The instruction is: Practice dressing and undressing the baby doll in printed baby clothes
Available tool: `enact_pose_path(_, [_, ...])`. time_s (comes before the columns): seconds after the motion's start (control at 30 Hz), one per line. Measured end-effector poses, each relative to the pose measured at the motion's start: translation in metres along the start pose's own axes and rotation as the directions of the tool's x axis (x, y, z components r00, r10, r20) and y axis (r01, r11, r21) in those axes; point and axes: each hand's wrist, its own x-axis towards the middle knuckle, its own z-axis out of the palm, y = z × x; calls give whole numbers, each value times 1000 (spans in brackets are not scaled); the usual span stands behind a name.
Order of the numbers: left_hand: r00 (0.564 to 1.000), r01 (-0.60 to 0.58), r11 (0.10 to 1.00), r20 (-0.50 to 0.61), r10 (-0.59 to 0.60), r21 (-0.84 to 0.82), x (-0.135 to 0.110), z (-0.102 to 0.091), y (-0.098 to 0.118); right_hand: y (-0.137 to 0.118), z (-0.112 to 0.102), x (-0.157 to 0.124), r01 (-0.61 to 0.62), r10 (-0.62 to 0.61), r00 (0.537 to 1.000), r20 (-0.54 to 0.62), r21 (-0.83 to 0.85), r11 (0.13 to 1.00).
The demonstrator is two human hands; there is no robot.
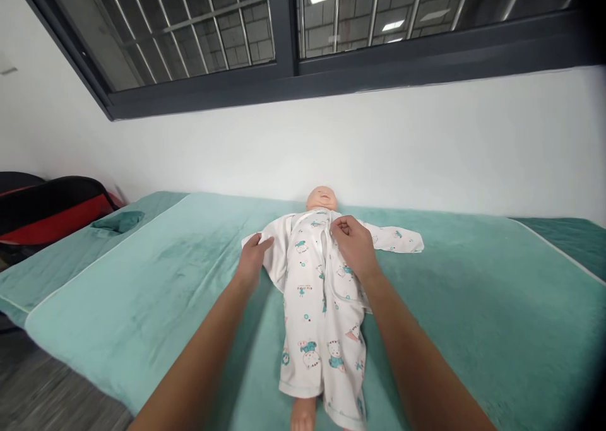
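Observation:
A baby doll [322,199] lies on its back on a teal blanket [165,292], head toward the wall. It wears a white romper [315,317] printed with small animals; one bare foot shows at the bottom. My left hand [252,257] grips the romper's left sleeve, fingers closed on the cloth. My right hand [354,245] rests on the doll's chest and pinches the romper's front edge near the tie. The romper's other sleeve [400,238] lies flat to the right.
The blanket covers a bed against a white wall [426,147] under a dark-framed barred window [284,40]. A small teal cloth [117,221] lies at the left. A black and red bag [52,210] sits beyond the bed's left end. Grey floor shows lower left.

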Motion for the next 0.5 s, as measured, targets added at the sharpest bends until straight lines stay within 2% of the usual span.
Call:
enact_pose_path(0.07, [990, -59, 994, 120, 71, -93, -15, 6, 28, 3, 0, 1, -14, 14, 1000, 0, 36, 999])
enact_pose_path(0.13, [954, -204, 976, 208, 217, -81, -34, 16, 52, 7, 0, 3, -41, 42, 999, -12, 107, 993])
enact_pose_path(0.17, [920, -298, 954, 262, 292, -17, -44, 22, 62, 10, 0, 4, -59, 63, 998, -21, 162, 985])
enact_pose_path(0.23, [810, -488, 862, 437, 391, 134, -62, 33, 72, 15, 0, 7, -91, 108, 993, -43, 291, 953])
enact_pose_path(0.3, [696, -624, 748, 597, 399, 227, -78, 41, 73, 19, 0, 10, -100, 133, 989, -60, 385, 917])
enact_pose_path(0.33, [665, -652, 716, 641, 384, 249, -83, 43, 72, 19, 0, 10, -100, 136, 989, -62, 403, 910])
enact_pose_path(0.37, [659, -652, 713, 658, 364, 259, -87, 44, 70, 19, 0, 10, -95, 131, 989, -64, 396, 913])
enact_pose_path(0.4, [672, -627, 735, 656, 344, 257, -89, 43, 69, 19, 0, 9, -83, 115, 991, -67, 362, 929])
enact_pose_path(0.43, [701, -583, 775, 634, 327, 245, -88, 43, 68, 18, 1, 8, -61, 87, 993, -76, 299, 952])
enact_pose_path(0.5, [790, -484, 849, 522, 321, 211, -77, 40, 67, 16, 3, 6, 28, -16, 993, -114, 106, 994])
